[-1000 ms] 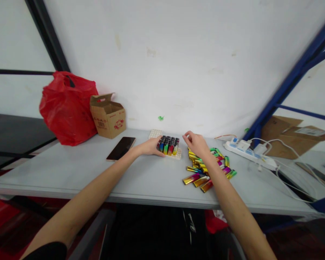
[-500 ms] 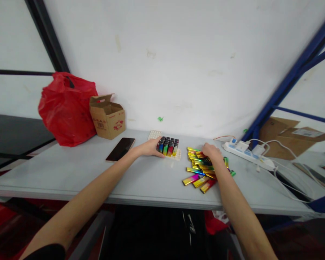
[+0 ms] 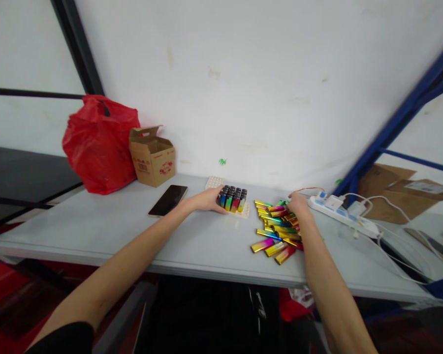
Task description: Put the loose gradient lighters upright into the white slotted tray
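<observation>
A block of upright lighters with black tops and shiny multicoloured bodies stands in rows on a white perforated tray. My left hand is closed around the left side of this block, thumb toward the front and fingers behind. To the right lies a loose pile of metallic gold, pink, green and blue lighters. My right hand reaches over the far right part of the pile with its fingers curled downward. Its fingertips are mostly hidden, and I cannot make out what they hold.
A dark-screened phone lies left of my left hand. Behind it are an open cardboard box and a red plastic bag. Another white perforated piece sits by the wall. A power strip with cables lies at the right.
My right hand has shifted slightly right over the pile, uncovering more lighters at its middle. My left hand keeps its place at the block. The whole view has shifted a little.
</observation>
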